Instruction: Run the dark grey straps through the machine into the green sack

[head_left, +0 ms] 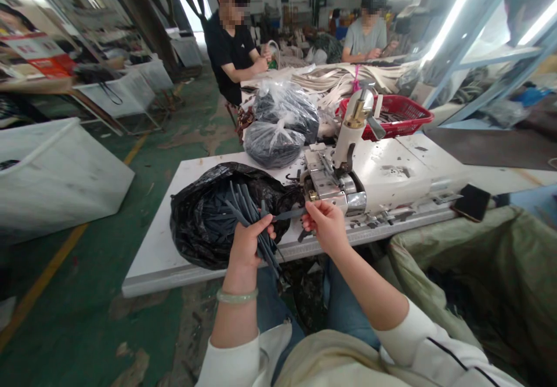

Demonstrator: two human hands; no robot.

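Note:
My left hand (252, 239) is closed around a bunch of dark grey strips (239, 204), above the edge of an open black plastic bag (187, 224) full of more such strips. Between my two hands one flat strip (289, 214) is stretched out. Its right end is pinched in the fingers of my right hand (324, 224), close to the metal front of a white machine (335, 181). Whether the strip touches the machine cannot be made out.
Clear plastic bags (278, 137) of dark pieces stand behind the black bag. A red basket (404, 117) sits beyond the machine, and a phone (470, 202) lies right. A green sack (430, 248) stands beside my right arm. Two people work across the table.

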